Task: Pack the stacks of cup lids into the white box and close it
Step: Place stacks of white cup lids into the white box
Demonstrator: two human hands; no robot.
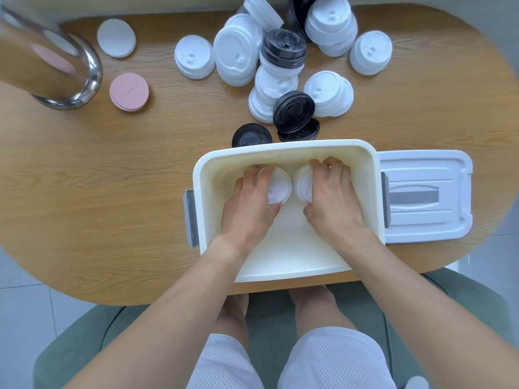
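The open white box (283,148) sits at the table's near edge. Both hands are inside it. My left hand (248,206) grips a stack of white cup lids (278,185) near the box's far wall. My right hand (334,197) grips a second white lid stack (302,185) right beside the first. The box's white lid (427,196), with a grey handle, lies flat just right of the box. Several more white lid stacks (236,56) and black lid stacks (293,112) are scattered on the table beyond the box.
A glass jar with a metal rim (56,66) stands at the far left. A pink coaster (129,91) and a white coaster (116,37) lie next to it. A single black lid (251,136) rests against the box's far wall. Bare wooden table (98,192) lies left of the box.
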